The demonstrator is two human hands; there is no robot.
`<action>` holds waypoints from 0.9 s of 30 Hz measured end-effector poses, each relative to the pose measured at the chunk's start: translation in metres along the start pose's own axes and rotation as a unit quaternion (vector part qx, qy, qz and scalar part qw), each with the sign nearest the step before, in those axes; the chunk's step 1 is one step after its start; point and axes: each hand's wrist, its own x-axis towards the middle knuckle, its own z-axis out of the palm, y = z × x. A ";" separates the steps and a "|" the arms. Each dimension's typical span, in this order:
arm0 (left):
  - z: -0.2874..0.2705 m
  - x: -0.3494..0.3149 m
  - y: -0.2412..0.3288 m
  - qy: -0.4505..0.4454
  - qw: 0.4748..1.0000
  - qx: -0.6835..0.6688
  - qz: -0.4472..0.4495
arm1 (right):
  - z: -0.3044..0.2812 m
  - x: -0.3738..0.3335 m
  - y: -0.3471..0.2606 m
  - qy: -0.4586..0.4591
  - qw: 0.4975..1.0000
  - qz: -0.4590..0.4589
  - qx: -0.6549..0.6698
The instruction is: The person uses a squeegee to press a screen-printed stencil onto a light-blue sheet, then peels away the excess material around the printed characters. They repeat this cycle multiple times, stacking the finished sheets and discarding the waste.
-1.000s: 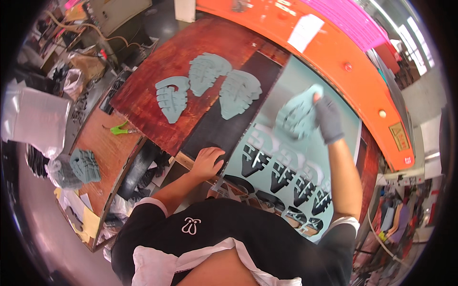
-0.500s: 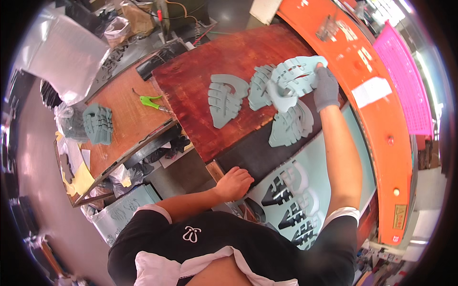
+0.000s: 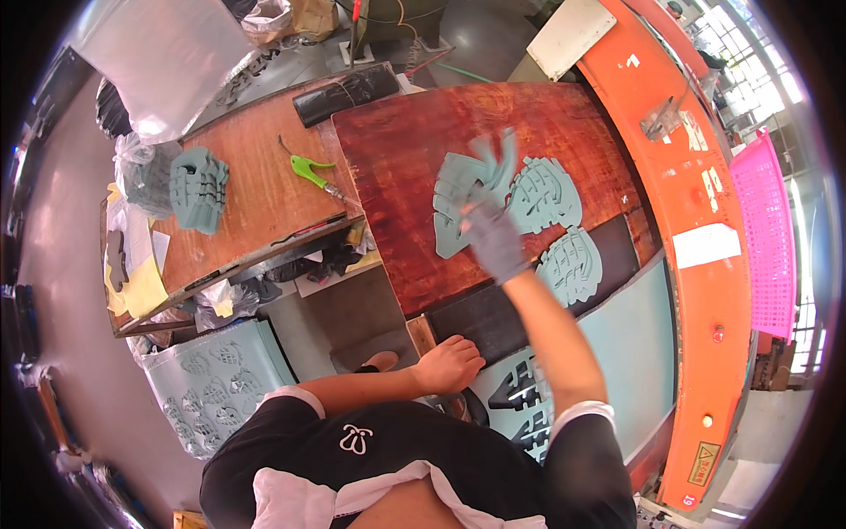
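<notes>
My left hand [image 3: 451, 363], bare, rests at the near edge of the black mat [image 3: 445, 316], its fingers loosely laid down and nothing visible in them. My right hand [image 3: 495, 240], in a grey glove, is over a pale green foam cut-out [image 3: 448, 216] with slits on the red-brown board. Motion smears its fingers, so its grip is unclear. A second foam piece [image 3: 504, 159], also blurred, stands tilted just beyond that hand. To the right lie another slitted foam cut-out [image 3: 548, 192] and, partly on the black mat, a further cut-out [image 3: 571, 266].
Along the right runs an orange machine beam [image 3: 705, 309], with a pink basket [image 3: 765, 238] behind it. A pale green sheet [image 3: 630, 331] with cut openings lies below. On the left wooden table are a green-handled tool [image 3: 310, 169] and stacked foam cut-outs [image 3: 199, 189].
My right hand has swung left and nearer from the far right of the board, carrying a foam piece over to the left cut-out. My left hand stays at the edge. The view has shifted.
</notes>
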 end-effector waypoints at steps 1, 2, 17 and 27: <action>0.000 0.000 0.000 0.013 1.000 0.002 0.001 | 0.021 -0.012 0.000 -0.090 0.994 0.002 -0.057; 0.000 0.000 -0.001 0.019 1.000 0.002 0.002 | 0.032 -0.023 0.002 -0.047 0.996 -0.034 -0.064; 0.000 0.004 0.001 -0.025 0.996 0.070 0.052 | -0.069 -0.228 -0.079 0.076 0.971 0.204 -0.102; 0.011 -0.002 -0.014 -0.130 0.973 -0.112 -0.155 | -0.126 -0.537 -0.181 0.287 0.665 0.629 -0.283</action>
